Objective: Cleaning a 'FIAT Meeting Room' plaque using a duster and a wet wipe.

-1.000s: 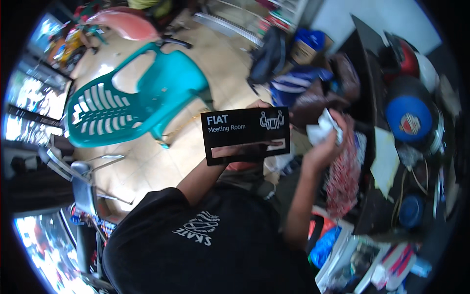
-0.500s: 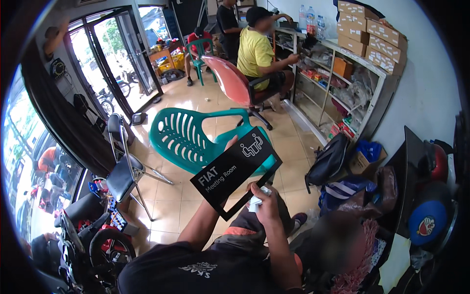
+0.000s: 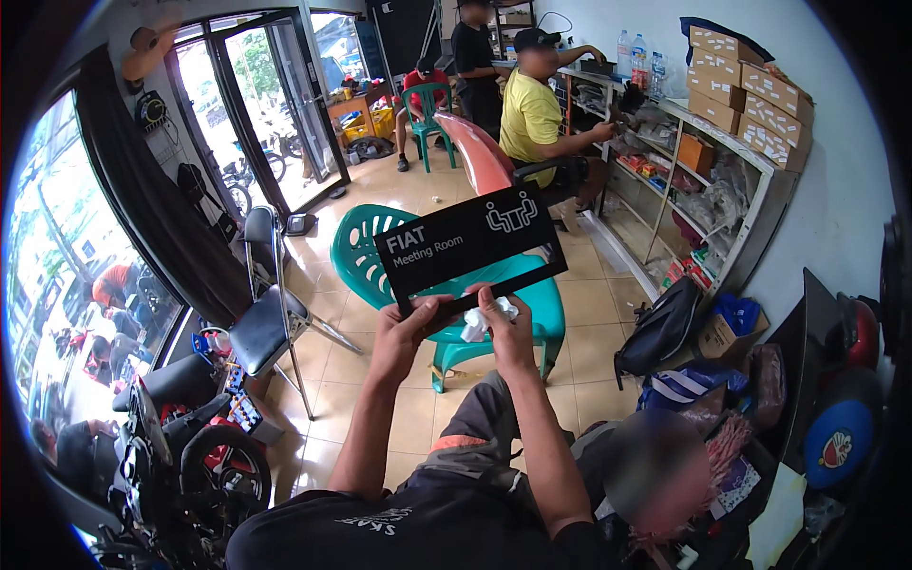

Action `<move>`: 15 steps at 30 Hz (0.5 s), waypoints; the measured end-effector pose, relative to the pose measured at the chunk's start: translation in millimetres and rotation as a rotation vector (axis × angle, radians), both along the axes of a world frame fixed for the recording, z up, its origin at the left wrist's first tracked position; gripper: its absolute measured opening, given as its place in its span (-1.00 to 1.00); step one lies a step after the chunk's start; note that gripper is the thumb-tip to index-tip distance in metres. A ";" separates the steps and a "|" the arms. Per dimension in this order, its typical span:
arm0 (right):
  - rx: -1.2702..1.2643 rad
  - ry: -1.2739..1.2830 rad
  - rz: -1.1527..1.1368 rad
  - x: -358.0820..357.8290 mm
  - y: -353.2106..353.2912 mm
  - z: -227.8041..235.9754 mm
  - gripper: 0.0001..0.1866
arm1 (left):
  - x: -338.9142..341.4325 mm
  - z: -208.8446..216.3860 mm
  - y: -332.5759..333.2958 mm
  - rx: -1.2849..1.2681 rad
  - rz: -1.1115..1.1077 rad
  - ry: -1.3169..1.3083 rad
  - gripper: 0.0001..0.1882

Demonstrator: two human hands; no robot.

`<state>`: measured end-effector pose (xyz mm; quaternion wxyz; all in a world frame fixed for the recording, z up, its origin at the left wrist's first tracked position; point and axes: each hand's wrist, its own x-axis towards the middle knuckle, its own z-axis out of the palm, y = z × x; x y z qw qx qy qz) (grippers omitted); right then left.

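Observation:
A black rectangular door sign [image 3: 472, 239] with pale lettering, a white line icon and a long cut-out slot along its lower part is held up before me, tilted slightly upward to the right. My left hand [image 3: 403, 334] pinches its lower left corner, thumb on the front. With my right hand [image 3: 510, 334] I grip the lower edge near the middle, thumb on the front face. A crumpled white tissue [image 3: 478, 325] is also tucked in the right hand, beneath the sign. The fingers behind the sign are hidden.
Behind the sign stands a green plastic chair [image 3: 356, 249]; a black folding chair [image 3: 260, 332] is to its left. A motorbike [image 3: 152, 456] fills the lower left. On the right are a backpack [image 3: 662, 323] and a shelf [image 3: 708, 195]. A person in yellow [image 3: 532, 119] sits farther back.
The sign has turned closer to level. My left hand has shifted from behind it to its lower left corner. The whole view has swung left, so the room appears farther right.

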<state>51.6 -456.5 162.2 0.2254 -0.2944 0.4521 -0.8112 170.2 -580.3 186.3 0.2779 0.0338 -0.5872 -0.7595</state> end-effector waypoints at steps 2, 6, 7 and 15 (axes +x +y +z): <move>-0.047 -0.009 -0.020 -6.9 -2.7 -24.2 -0.65 | -5.1 -2.4 -4.6 -0.031 0.015 -0.043 -0.68; 0.047 0.138 -0.278 -36.6 29.9 -45.6 -0.66 | -16.0 -19.5 -44.3 -0.402 0.232 -0.185 -0.68; 0.036 0.013 -0.303 -56.6 33.3 -66.1 -0.70 | -15.4 -13.5 -48.6 -0.323 0.191 -0.123 -0.65; 1.487 0.294 -1.486 -107.6 264.3 -202.7 -0.55 | -74.1 -56.2 -15.1 -0.250 0.044 -0.162 -0.51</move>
